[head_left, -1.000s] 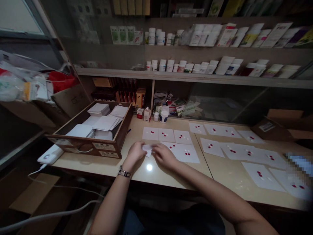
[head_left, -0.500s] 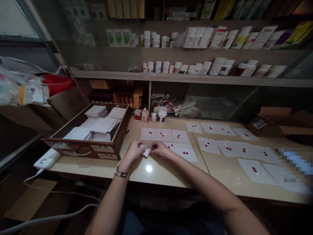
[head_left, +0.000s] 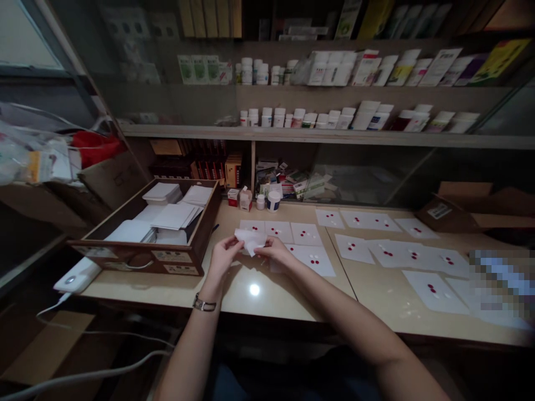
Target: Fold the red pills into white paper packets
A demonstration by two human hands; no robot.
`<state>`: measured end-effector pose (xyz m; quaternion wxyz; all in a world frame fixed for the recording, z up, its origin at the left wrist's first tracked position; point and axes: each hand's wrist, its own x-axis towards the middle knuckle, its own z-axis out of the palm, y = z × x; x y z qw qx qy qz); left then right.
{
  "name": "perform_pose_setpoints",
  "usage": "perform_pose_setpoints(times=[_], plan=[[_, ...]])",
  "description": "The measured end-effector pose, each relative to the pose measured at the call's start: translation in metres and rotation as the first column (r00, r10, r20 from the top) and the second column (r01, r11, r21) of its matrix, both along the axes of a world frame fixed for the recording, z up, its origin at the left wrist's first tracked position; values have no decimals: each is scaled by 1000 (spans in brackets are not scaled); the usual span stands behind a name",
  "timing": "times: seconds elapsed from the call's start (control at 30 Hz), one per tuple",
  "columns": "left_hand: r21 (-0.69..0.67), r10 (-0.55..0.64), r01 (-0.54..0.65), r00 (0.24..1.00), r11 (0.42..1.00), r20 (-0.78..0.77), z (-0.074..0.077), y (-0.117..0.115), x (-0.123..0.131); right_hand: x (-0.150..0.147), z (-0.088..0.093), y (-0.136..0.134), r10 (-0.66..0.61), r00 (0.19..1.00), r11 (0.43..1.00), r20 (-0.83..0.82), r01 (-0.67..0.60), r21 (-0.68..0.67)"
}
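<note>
My left hand (head_left: 223, 257) and my right hand (head_left: 273, 252) hold a crumpled piece of white paper (head_left: 251, 240) between them, pinched at its two sides just above the counter. Under the hands lie white square sheets with small red and white pills on them, the nearest being a sheet (head_left: 313, 260) by my right hand and a sheet (head_left: 252, 225) beyond the paper. More such sheets (head_left: 434, 287) cover the counter to the right. My left wrist wears a metal wristwatch (head_left: 204, 304).
A wooden drawer (head_left: 196, 245) full of white paper stacks stands on the counter to the left. Small bottles (head_left: 273, 201) stand at the back, below glass shelves (head_left: 292, 136) of medicine bottles. A cardboard box (head_left: 447, 211) sits back right, and a pixelated patch (head_left: 501, 284) covers the right edge.
The white paper has risen from low between my hands and now spreads wider, its edges more opened out. My hands have moved slightly apart, and the whole view has shifted slightly left.
</note>
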<state>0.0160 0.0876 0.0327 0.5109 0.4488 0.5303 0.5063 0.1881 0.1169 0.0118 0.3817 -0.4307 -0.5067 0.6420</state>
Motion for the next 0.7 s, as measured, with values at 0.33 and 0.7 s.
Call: perform_pose_setpoints(times=[0.33,0.7], plan=[[99,159,-162,986,982,42,5,3,23,-2,16,-1,-155,979,985,-129,163,50],[229,170,-143,980,963,-103,-5,-2,31,-8,8,-8,-246,966,961,-77,253,111]])
